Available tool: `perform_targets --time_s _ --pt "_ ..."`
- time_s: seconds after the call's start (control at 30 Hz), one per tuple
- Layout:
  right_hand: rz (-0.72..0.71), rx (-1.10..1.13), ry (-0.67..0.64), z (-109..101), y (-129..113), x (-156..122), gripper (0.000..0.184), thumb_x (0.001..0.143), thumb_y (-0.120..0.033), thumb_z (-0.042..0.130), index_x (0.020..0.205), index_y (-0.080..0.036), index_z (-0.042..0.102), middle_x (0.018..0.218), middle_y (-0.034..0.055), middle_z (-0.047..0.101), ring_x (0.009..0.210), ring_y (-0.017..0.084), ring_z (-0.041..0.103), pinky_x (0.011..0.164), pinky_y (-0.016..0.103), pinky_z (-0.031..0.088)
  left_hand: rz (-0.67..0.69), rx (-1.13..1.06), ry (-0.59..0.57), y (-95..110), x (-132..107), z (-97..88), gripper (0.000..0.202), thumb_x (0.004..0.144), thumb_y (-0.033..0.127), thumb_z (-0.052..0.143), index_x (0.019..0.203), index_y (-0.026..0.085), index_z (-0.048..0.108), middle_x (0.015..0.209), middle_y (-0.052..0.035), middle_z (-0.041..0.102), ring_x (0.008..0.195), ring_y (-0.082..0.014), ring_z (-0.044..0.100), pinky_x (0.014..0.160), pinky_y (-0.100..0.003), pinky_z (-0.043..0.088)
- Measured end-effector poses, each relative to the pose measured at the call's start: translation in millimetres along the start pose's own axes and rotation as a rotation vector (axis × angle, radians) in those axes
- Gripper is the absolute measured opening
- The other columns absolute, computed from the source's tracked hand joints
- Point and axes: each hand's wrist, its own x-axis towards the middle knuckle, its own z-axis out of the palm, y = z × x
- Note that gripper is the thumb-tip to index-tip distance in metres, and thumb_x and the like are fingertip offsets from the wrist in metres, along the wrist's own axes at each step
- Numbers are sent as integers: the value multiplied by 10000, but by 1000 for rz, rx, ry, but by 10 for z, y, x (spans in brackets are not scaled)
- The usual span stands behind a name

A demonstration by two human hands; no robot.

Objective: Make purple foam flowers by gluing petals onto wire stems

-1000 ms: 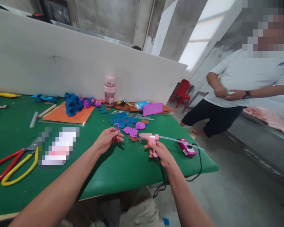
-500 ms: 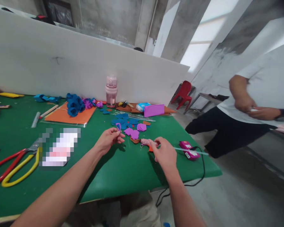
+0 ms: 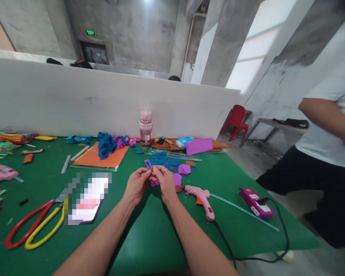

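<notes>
My left hand [image 3: 137,184] and my right hand [image 3: 163,181] meet above the green table [image 3: 161,237], fingers pinched together on a small purple foam petal [image 3: 148,164]. A pink glue gun [image 3: 201,196] lies on the table just right of my right hand, with a clear glue stick [image 3: 241,209] trailing from its back and a black cord [image 3: 278,245] running off the edge. Purple foam pieces [image 3: 184,169] and blue foam pieces [image 3: 163,158] lie just beyond my hands.
Red and yellow scissors [image 3: 31,230] and a blurred phone [image 3: 87,199] lie at the left. An orange sheet [image 3: 99,160] carries blue foam flowers [image 3: 105,142]. A pink bottle [image 3: 145,126] stands by the white partition [image 3: 74,99]. A person in a white shirt [image 3: 330,126] stands at the right.
My right hand set the glue gun down on the table and moved left to join my left hand on the purple petal. The camera tilted up and the person at the right came closer.
</notes>
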Motion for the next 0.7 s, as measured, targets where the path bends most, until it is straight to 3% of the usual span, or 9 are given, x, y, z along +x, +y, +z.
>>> perform_targets --time_s 0.13,0.3,0.7 --pt "39 8 8 -29 -17 -65 258 635 -314 635 840 -171 572 719 -2 596 582 112 543 515 223 461 -14 27 17 -85 16 -1 238 606 262 720 720 145 547 589 19 615 527 -88 564 575 -218 442" --pt "-31 -82 50 -23 15 -64 201 655 -279 601 823 -173 570 727 1 600 647 125 563 599 237 480 -29 38 23 -115 20 -8 233 608 253 718 736 144 556 629 6 630 576 -96 579 630 -229 451" --pt "-2 -76 101 -18 41 -56 167 672 -311 556 772 -178 560 614 -24 575 469 99 510 401 199 431 -15 94 10 -97 -7 20 249 618 290 721 743 146 562 589 22 602 516 -77 538 557 -206 430"
